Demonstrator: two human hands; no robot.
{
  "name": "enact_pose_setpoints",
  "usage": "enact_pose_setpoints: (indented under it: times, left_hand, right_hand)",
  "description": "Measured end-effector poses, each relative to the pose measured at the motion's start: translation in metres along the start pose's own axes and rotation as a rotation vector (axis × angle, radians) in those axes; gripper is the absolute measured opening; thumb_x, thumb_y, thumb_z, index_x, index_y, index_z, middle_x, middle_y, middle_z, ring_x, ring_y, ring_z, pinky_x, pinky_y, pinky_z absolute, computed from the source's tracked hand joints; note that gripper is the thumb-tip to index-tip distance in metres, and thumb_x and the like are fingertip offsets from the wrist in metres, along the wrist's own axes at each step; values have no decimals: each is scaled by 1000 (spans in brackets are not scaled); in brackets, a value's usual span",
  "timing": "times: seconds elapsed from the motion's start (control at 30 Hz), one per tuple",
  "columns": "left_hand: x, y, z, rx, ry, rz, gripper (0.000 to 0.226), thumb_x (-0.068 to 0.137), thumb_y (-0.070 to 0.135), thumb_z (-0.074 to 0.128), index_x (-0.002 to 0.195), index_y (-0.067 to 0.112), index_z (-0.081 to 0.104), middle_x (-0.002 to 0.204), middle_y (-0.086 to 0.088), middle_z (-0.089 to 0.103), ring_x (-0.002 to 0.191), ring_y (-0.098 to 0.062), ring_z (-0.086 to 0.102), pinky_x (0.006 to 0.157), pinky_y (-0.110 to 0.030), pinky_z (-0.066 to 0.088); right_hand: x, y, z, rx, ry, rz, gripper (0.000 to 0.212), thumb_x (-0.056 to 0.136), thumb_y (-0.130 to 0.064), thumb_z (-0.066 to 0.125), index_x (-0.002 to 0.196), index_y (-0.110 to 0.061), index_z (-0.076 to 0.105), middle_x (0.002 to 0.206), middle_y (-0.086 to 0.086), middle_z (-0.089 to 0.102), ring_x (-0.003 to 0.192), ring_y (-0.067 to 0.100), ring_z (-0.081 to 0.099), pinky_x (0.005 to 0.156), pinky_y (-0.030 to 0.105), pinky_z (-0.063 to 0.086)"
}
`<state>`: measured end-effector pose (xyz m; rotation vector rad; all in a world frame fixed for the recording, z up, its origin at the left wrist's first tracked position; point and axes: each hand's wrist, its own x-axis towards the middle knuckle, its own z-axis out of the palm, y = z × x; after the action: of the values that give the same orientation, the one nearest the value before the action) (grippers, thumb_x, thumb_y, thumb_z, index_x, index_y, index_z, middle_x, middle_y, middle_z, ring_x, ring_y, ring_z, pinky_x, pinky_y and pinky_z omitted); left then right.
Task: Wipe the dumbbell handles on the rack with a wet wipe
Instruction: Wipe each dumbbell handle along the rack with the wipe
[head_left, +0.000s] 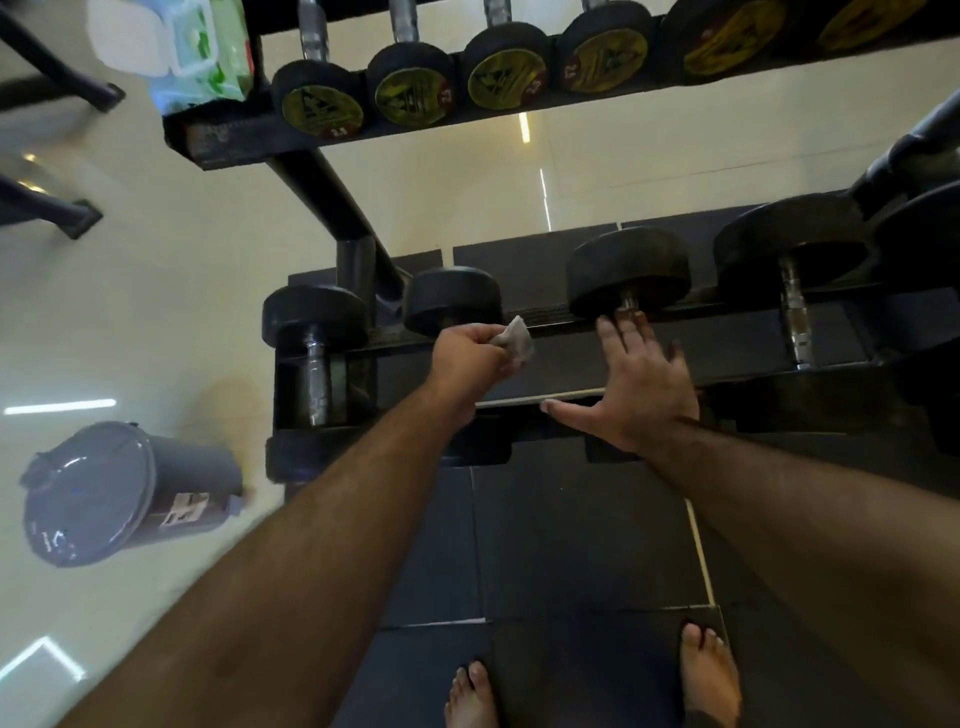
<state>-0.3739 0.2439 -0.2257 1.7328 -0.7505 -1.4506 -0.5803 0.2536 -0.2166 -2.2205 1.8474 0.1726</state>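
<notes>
My left hand (467, 358) pinches a crumpled grey wet wipe (516, 339) above the lower shelf of the black dumbbell rack (561, 371). It sits over the second dumbbell (452, 299) from the left, hiding its handle. My right hand (636, 387) is spread open with straight fingers, its fingertips at the handle of the third dumbbell (628, 270). The leftmost lower dumbbell's metal handle (316, 374) and a fourth handle (795, 317) at the right show bare. On the upper shelf stands a row of several dumbbells (410, 83) with yellow end labels.
A green and white wet wipe pack (208, 52) lies on the upper shelf's left end. A grey lidded bin (119, 493) stands on the pale floor at the left. Dark rubber mats (571, 545) lie under my bare feet (709, 675). Another black frame (57, 88) is far left.
</notes>
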Motion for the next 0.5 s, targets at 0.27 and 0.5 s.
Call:
enact_pose_setpoints:
  times: [0.27,0.5]
  left_hand:
    - [-21,7,103,-418,91,-96,29,91,-22,58,103,1,73,103,-15,73,100,-25,71,81,-27,64]
    - [-16,11,174,-641,198,-156,22,91,-14,68,110,-4,70,94,-15,76,81,-22,77,73,-25,63]
  right_hand:
    - [2,118,-26,19,90,-97,126,72,-105,29,162,-19,42,175,14,28,162,33,24,130,55,23]
    - [18,213,-45,-35,-200,131,142,66,-111,35,173,-22,5,180,11,-12,166,36,-1,129,63,21]
